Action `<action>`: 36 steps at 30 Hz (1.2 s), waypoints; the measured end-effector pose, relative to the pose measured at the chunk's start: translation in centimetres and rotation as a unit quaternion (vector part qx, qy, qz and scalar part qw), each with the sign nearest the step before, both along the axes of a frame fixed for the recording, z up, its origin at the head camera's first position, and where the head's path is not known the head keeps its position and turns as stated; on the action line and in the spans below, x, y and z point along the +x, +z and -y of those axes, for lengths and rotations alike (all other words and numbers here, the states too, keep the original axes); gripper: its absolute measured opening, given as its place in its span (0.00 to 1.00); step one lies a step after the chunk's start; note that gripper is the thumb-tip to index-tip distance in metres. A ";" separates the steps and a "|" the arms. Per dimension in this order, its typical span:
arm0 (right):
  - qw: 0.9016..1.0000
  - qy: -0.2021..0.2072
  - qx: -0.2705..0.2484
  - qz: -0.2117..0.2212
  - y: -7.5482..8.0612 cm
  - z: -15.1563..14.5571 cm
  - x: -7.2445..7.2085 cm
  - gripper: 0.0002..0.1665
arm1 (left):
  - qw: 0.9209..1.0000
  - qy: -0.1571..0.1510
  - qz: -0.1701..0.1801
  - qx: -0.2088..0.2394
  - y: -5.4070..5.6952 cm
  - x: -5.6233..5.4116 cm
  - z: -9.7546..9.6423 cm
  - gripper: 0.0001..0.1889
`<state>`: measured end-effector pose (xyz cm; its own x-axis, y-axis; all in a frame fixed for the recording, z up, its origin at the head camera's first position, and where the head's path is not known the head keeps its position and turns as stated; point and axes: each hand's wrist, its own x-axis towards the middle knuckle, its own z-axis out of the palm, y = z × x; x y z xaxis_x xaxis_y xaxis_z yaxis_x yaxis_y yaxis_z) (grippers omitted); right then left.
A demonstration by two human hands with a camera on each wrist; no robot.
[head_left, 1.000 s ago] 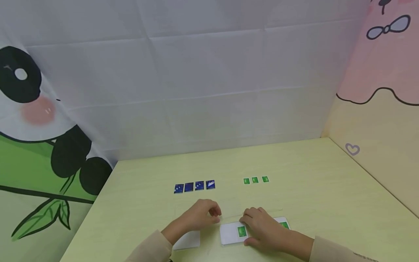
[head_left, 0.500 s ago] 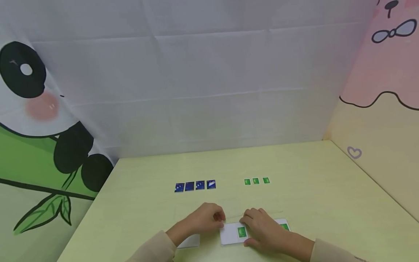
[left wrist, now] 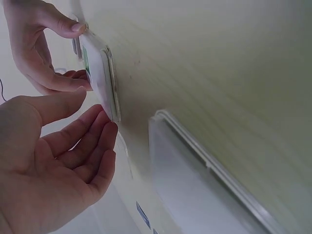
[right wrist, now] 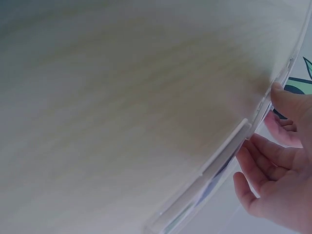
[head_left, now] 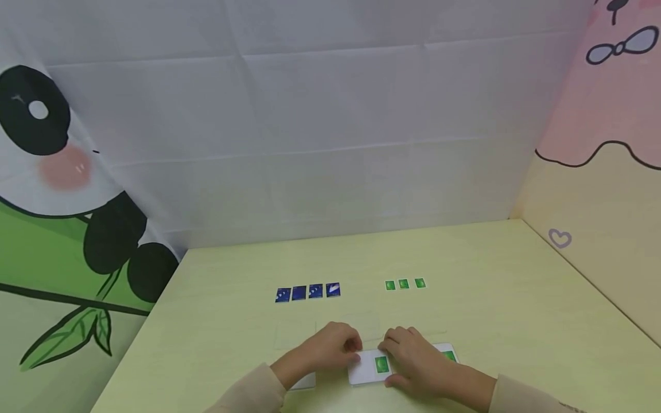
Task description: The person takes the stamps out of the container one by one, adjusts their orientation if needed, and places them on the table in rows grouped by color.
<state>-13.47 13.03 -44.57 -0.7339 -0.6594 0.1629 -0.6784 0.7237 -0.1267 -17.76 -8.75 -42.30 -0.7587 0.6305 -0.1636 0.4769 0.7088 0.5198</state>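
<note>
1. Right hand [head_left: 415,362]: grips the white card [head_left: 361,368], thumb at its near edge, fingertips at the far edge.
2. Left hand [head_left: 331,347]: fingers loosely curved, gripping nothing, at the card's left end; contact unclear.
3. Card's long axis: roughly left to right, between the hands; right hand nearer.

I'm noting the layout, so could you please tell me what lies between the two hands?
A white card with a green square lies between the left hand and the right hand, as the head view shows.
</note>
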 end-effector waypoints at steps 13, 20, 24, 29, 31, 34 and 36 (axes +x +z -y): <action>1.000 0.012 -0.023 0.002 0.1 -0.2 0.1 0.28 | 0.997 0.004 -0.063 -0.047 0.0 0.9 -1.8 0.09; 0.999 0.018 -0.034 0.018 0.3 -0.3 0.0 0.28 | 0.993 0.037 -0.085 -0.068 0.1 1.9 -2.7 0.13; 0.999 0.019 -0.036 0.026 0.3 -0.3 -0.1 0.28 | 0.991 0.039 -0.103 -0.070 0.0 2.1 -2.9 0.14; 0.999 0.024 -0.039 0.023 0.3 -0.2 -0.1 0.28 | 0.986 0.032 -0.135 -0.095 -0.3 2.4 -3.4 0.17; 0.999 0.029 -0.043 0.015 0.3 -0.2 -0.1 0.27 | 0.983 0.030 -0.145 -0.111 -0.3 2.5 -3.6 0.18; 0.998 0.035 -0.051 -0.001 0.4 -0.2 0.0 0.27 | 0.978 0.029 -0.158 -0.132 -0.2 2.7 -3.9 0.21; 0.998 0.037 -0.053 -0.008 0.5 -0.2 0.1 0.27 | 0.975 0.030 -0.166 -0.142 -0.2 2.8 -4.1 0.22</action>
<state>-13.42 13.25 -44.08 -0.6811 -0.6898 0.2455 -0.7315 0.6553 -0.1882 -14.94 -4.61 -42.47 -0.8337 0.5485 -0.0640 0.5389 0.8334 0.1227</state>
